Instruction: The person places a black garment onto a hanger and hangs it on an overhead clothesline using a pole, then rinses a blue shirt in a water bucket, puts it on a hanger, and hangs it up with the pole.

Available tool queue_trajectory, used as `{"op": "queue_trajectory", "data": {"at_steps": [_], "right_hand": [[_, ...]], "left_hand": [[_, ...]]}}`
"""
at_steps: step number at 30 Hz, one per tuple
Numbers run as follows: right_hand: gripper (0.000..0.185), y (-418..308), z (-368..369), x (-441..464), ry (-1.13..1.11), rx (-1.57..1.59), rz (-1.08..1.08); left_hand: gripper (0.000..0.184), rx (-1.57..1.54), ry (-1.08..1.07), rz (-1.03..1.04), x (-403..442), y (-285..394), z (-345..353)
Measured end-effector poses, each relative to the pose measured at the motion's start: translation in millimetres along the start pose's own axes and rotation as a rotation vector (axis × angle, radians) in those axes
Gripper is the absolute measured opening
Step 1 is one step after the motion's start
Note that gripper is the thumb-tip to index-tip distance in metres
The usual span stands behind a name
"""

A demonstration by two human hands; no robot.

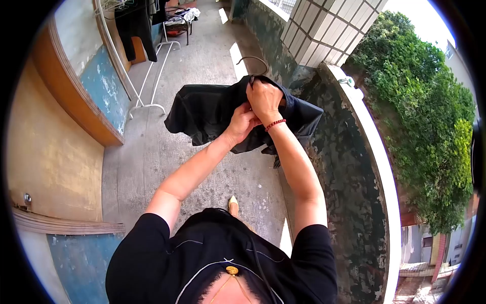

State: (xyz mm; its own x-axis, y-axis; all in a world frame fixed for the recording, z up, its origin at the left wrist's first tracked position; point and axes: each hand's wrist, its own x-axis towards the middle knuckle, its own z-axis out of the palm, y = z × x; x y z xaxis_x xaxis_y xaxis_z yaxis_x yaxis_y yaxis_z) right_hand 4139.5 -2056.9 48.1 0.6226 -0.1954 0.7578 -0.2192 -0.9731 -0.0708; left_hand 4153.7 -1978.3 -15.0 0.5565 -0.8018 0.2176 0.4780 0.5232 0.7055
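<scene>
Garment (207,109), black: held aloft over the floor (136,175), hook (260,60) protruding on the far side. Right hand (265,99): closed on the upper edge, fingertips partly hidden. Left hand (243,122): fingers bent, nearer and left; grip impossible to tell. Possible mishaps: dropping to the floor, from a loosened right-hand hold; scuffing on the flaking wall (349,202), right, from a sideways swing.

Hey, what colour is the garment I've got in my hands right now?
The garment looks black; it shows best in the head view.
</scene>
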Motion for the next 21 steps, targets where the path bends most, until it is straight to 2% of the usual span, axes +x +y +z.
{"op": "queue_trajectory", "data": {"at_steps": [2, 4, 7, 8, 9, 10, 12, 14, 16, 18, 19, 20, 21], "right_hand": [[0.023, 5.0, 16.4, 12.5, -0.006, 0.088, -0.028], [0.025, 7.2, 30.1, 23.9, 0.026, 0.182, -0.036], [0.026, 14.7, 47.3, 48.0, 0.034, 0.289, -0.043], [0.027, 19.5, 49.1, 55.7, -0.039, 0.361, -0.055], [0.025, 25.4, 44.4, 61.1, -0.131, 0.512, -0.092], [0.023, 32.3, 35.9, 65.6, -0.227, 0.663, -0.132], [0.020, 49.4, 8.5, 64.3, -0.074, 1.124, -0.126], [0.022, 102.9, 32.3, 68.8, 0.034, 1.091, -0.047], [0.034, 144.9, 79.4, 81.6, 0.020, 1.014, 0.131], [0.043, 163.3, 130.8, 87.0, -0.265, 1.299, 0.273], [0.051, 171.5, 159.7, 91.2, -0.361, 1.408, 0.251], [0.053, 169.7, 178.5, 91.9, -0.281, 1.259, 0.340], [0.053, 170.6, 196.3, 98.7, -0.307, 1.332, 0.339]], "left_hand": [[0.022, -0.174, 0.086, 0.086, 19.5, 0.1, -12.3], [0.014, -0.205, 0.065, 0.150, 46.7, 3.1, -35.9], [0.014, -0.101, 0.048, 0.246, 72.4, 16.4, -56.5], [0.015, -0.082, 0.038, 0.293, 81.5, 21.4, -61.6], [0.017, -0.161, 0.051, 0.318, 88.2, 31.4, -59.9], [0.018, -0.087, 0.077, 0.373, 99.0, 42.2, -65.8], [0.018, 0.133, 0.106, 0.435, 121.8, 62.8, -83.9], [0.019, 0.169, 0.139, 0.442, 142.7, 85.1, -93.6], [0.015, 0.187, 0.104, 0.442, 158.6, 105.9, -94.1], [0.016, 0.234, 0.140, 0.437, 174.9, 119.7, -103.8], [0.016, 0.256, 0.194, 0.442, 184.6, 124.6, -113.3], [0.017, 0.276, 0.245, 0.449, 193.5, 128.8, -123.3], [0.017, 0.281, 0.251, 0.463, 201.0, 133.4, -130.8]]}}
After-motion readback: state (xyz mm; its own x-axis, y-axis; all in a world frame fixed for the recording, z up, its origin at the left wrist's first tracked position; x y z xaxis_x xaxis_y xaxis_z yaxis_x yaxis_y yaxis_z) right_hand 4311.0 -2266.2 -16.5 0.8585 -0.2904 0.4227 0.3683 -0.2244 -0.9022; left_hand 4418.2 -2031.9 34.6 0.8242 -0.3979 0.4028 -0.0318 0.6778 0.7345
